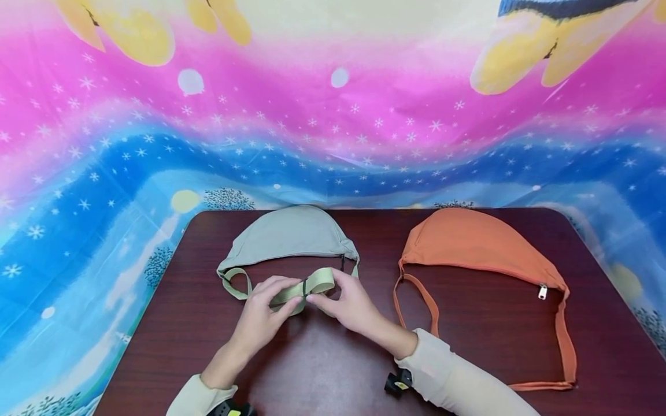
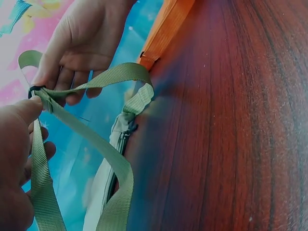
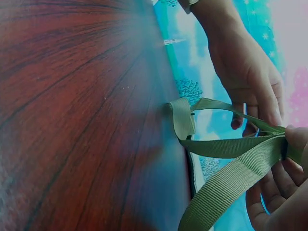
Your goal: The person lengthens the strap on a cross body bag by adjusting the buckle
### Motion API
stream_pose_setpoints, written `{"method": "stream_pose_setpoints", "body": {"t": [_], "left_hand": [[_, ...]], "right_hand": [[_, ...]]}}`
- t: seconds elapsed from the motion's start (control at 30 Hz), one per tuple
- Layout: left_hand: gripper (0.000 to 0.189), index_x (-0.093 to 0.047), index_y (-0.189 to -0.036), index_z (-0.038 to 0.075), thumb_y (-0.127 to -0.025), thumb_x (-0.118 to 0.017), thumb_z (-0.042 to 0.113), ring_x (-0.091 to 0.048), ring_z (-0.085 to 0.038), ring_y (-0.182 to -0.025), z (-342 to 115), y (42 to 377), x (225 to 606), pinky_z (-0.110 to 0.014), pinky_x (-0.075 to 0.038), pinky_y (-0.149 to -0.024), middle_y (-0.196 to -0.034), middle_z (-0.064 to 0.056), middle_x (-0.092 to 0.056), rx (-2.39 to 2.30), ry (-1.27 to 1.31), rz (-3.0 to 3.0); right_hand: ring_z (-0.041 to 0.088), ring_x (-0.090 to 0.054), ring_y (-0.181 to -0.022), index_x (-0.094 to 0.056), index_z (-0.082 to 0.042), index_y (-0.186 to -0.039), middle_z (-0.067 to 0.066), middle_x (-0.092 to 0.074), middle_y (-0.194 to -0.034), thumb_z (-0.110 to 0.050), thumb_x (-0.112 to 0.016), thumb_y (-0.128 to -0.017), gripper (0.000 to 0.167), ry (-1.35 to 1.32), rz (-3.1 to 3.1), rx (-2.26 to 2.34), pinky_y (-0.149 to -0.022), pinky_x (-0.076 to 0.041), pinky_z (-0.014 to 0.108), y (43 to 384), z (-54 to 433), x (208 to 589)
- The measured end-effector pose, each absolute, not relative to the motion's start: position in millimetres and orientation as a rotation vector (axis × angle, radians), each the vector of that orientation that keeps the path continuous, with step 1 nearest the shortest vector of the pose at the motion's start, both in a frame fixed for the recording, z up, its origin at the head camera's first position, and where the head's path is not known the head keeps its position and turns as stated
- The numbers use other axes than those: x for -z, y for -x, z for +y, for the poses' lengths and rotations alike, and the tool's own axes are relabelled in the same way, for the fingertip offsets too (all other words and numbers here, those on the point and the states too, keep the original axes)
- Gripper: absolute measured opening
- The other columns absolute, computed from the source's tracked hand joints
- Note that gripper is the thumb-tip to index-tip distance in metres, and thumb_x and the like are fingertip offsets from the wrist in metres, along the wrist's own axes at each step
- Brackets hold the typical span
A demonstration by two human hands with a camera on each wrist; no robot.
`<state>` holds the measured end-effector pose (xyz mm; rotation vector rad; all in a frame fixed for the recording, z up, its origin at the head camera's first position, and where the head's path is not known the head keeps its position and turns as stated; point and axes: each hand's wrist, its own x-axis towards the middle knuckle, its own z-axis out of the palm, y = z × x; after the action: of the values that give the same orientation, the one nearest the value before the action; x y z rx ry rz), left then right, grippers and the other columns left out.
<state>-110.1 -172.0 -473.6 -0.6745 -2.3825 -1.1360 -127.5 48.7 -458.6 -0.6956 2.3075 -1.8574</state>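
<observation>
A pale grey-green sling bag (image 1: 293,234) lies near the table's far edge, its green webbing strap (image 1: 318,281) lifted in front of it. Both hands meet at a black strap slider (image 1: 304,288) on that webbing. My left hand (image 1: 262,312) pinches the strap on the slider's left side, thumb close to the slider. From the right, my right hand (image 1: 354,301) pinches the webbing beside the slider, where the strap bends into a loop. In the left wrist view, lengths of strap (image 2: 110,154) hang down from the slider toward the bag.
An orange sling bag (image 1: 473,242) lies on the right, its strap (image 1: 567,341) spread toward the near side. Under everything is a dark red-brown wooden table (image 1: 322,375). A printed cloth backdrop (image 1: 364,115) rises behind the table and along its sides.
</observation>
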Motion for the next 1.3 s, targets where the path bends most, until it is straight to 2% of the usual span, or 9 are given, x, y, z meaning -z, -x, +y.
{"method": "stream_pose_setpoints", "body": {"t": [0.13,0.37,0.53,0.7,0.9,1.0,1.13,1.2,1.3], "left_hand": [[0.038,-0.073,-0.12,0.014,-0.084,-0.082,0.005,-0.065,-0.016,-0.1,-172.0,110.1,473.0,-0.023,-0.045,-0.087,-0.111,0.006,-0.07,1.168,0.677,-2.375],[0.041,-0.072,-0.122,0.006,-0.082,-0.081,0.0,-0.067,-0.016,-0.099,-172.0,110.6,471.9,-0.017,-0.047,-0.087,-0.111,0.003,-0.071,1.228,0.722,-2.347],[0.046,-0.071,-0.125,0.008,-0.081,-0.081,-0.001,-0.067,-0.016,-0.1,-171.8,110.8,473.1,-0.015,-0.046,-0.089,-0.112,0.003,-0.07,1.233,0.723,-2.342],[0.044,-0.071,-0.125,0.01,-0.083,-0.081,0.0,-0.067,-0.016,-0.099,-171.1,111.7,475.3,-0.019,-0.048,-0.088,-0.112,0.004,-0.069,1.245,0.729,-2.337],[0.04,-0.071,-0.122,0.012,-0.085,-0.081,0.001,-0.066,-0.014,-0.098,-172.3,111.6,476.6,-0.02,-0.049,-0.086,-0.111,0.004,-0.069,1.222,0.731,-2.344],[0.038,-0.071,-0.12,0.012,-0.085,-0.081,0.001,-0.066,-0.014,-0.097,-174.2,111.6,476.6,-0.02,-0.048,-0.085,-0.111,0.004,-0.068,1.205,0.735,-2.347],[0.038,-0.07,-0.118,0.013,-0.084,-0.082,0.001,-0.065,-0.013,-0.096,-176.4,111.9,476.3,-0.021,-0.048,-0.085,-0.109,0.005,-0.068,1.181,0.751,-2.364],[0.037,-0.07,-0.118,0.013,-0.085,-0.082,0.002,-0.065,-0.012,-0.096,-177.0,111.7,476.1,-0.021,-0.048,-0.084,-0.109,0.005,-0.068,1.171,0.765,-2.382],[0.036,-0.07,-0.118,0.014,-0.086,-0.082,0.004,-0.064,-0.011,-0.096,-177.2,110.9,475.9,-0.021,-0.049,-0.084,-0.109,0.005,-0.068,1.166,0.787,-2.417]], "right_hand": [[0.009,-0.063,-0.088,-0.066,-0.008,-0.116,0.002,-0.069,-0.104,-0.017,-0.08,-0.091,0.03,0.678,2.317,1.846,-0.074,-0.057,0.032,130.8,45.1,464.4],[0.009,-0.065,-0.089,-0.068,-0.006,-0.113,0.001,-0.071,-0.102,-0.014,-0.082,-0.088,0.029,0.676,2.329,1.824,-0.075,-0.056,0.027,134.7,39.6,467.3],[0.011,-0.066,-0.088,-0.07,-0.004,-0.112,0.004,-0.072,-0.101,-0.013,-0.082,-0.087,0.029,0.714,2.343,1.825,-0.076,-0.055,0.029,136.3,38.4,466.9],[0.012,-0.067,-0.092,-0.071,-0.004,-0.112,0.004,-0.073,-0.101,-0.013,-0.083,-0.086,0.03,0.712,2.38,1.801,-0.081,-0.055,0.031,136.8,39.6,466.1],[0.012,-0.066,-0.094,-0.068,-0.006,-0.117,0.003,-0.071,-0.106,-0.015,-0.079,-0.09,0.031,0.747,2.306,1.788,-0.083,-0.055,0.035,137.1,43.0,466.7],[0.014,-0.066,-0.095,-0.063,-0.008,-0.126,0.002,-0.069,-0.11,-0.018,-0.078,-0.092,0.038,0.788,2.255,1.772,-0.083,-0.055,0.038,136.6,46.8,465.5],[0.016,-0.066,-0.091,-0.057,-0.012,-0.136,-0.002,-0.068,-0.111,-0.02,-0.082,-0.089,0.053,0.839,2.327,1.724,-0.075,-0.055,0.037,137.5,51.0,460.4],[0.015,-0.065,-0.09,-0.057,-0.014,-0.136,-0.001,-0.068,-0.114,-0.021,-0.084,-0.087,0.056,0.88,2.407,1.683,-0.075,-0.054,0.035,138.4,52.0,456.8],[0.012,-0.063,-0.094,-0.062,-0.012,-0.132,0.004,-0.067,-0.121,-0.022,-0.085,-0.086,0.052,0.97,2.487,1.635,-0.08,-0.053,0.031,139.3,51.5,452.5]]}}
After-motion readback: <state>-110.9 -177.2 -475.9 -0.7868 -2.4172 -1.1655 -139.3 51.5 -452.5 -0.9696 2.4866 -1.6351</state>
